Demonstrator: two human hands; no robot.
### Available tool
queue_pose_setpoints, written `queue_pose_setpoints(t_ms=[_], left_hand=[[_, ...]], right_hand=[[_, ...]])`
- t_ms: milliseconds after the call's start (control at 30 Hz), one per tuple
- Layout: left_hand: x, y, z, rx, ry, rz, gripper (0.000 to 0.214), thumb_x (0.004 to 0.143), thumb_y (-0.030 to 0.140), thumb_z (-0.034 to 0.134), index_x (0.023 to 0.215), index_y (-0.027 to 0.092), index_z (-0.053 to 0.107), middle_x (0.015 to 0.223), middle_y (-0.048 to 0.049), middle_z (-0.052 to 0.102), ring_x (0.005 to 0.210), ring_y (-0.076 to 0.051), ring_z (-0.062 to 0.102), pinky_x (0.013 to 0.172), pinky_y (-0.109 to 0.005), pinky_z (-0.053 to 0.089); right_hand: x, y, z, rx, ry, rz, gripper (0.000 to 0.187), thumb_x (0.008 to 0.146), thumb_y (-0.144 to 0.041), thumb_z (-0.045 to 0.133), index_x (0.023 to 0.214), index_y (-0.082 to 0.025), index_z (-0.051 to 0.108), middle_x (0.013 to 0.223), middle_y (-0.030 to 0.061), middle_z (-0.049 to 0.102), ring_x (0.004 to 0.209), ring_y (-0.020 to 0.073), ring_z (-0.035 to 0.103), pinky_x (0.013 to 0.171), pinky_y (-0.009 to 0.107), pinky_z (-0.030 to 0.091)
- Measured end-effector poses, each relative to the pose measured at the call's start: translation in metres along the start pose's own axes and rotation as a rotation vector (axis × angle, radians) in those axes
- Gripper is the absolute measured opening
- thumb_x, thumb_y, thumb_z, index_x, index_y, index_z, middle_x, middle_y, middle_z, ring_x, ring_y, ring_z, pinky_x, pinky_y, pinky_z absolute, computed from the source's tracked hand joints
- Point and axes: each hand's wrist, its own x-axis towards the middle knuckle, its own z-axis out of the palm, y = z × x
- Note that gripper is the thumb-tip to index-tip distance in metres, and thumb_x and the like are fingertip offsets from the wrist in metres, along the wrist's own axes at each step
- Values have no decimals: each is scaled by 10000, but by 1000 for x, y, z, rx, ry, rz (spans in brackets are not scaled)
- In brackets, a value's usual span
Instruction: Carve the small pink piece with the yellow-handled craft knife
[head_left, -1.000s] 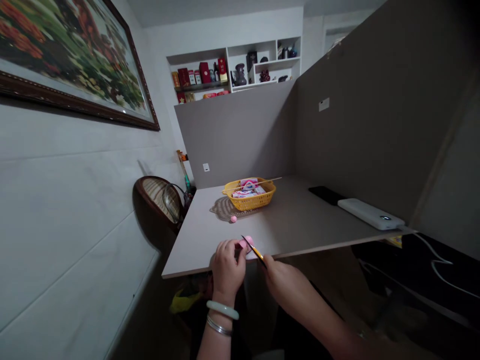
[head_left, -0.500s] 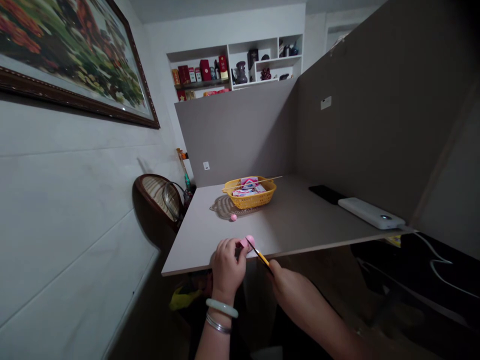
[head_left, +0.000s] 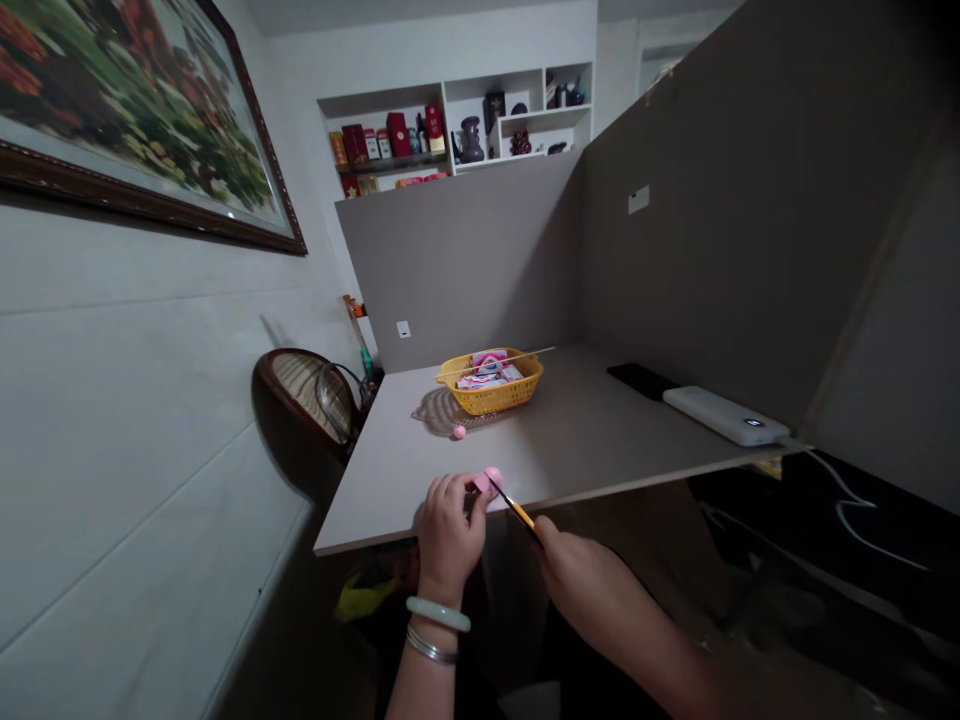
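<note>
My left hand (head_left: pixel 450 535) is at the table's front edge, its fingers closed on a soft pink lump (head_left: pixel 490 480), probably clay. My right hand (head_left: pixel 585 580) grips a slim yellow tool (head_left: pixel 517 513) with a dark pointed end, and that end touches the pink lump. The fingers hide part of the lump. A small pink ball (head_left: pixel 459 432) lies on the table (head_left: pixel 577 440), in front of a yellow plastic basket (head_left: pixel 491 405) holding pink-and-white packets and a thin stick.
Two bangles (head_left: pixel 439 614) circle my left wrist. A white power bank (head_left: pixel 725 416) and black phone (head_left: pixel 637 378) lie along the right panel (head_left: pixel 720 220). A dark round woven object (head_left: pixel 296 400) stands beyond the left table edge. Shelves (head_left: pixel 457 130) stand behind the back panel.
The view has drifted slightly, shifting the scene left and up. My hands stay close together, and the tool's dark end remains at the pink lump.
</note>
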Motion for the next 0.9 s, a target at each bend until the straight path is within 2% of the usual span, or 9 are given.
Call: queue_pose_setpoints(t_ms=[200,467,700,900], left_hand=[[-1,-4,1,23,28,53,120,889,299,536,963,214,579,936,-48,635,900,-204,564,772,-329,455],[-2,4,-6,38,5,74,128,879,298,548,977,227,589,967,-50,632,918,-202,562,800,-334,455],[-1,3,-5,-10,-8,43,166,884,340,546,991,219,586,975,-53,641,934,-204,570,831,-354,465],[1,4,-5,29,-12,51,246,864,379,571,1045,212,585,1009,-71,641,956,-220,575,844,-374,477]], right_hand=[[14,-7,-5,-62,-1,7,190,952,-211,351,970,-186,538,793,68,706,687,198,681,495,261,208],[-11,7,5,72,-8,33,206,966,-191,323,871,-186,507,772,67,702,702,181,682,514,258,222],[-19,7,6,110,-61,66,214,962,-186,325,859,-189,512,785,72,708,704,191,685,504,269,206],[-23,13,12,107,-42,70,214,964,-210,331,877,-185,525,768,75,709,679,189,684,493,274,190]])
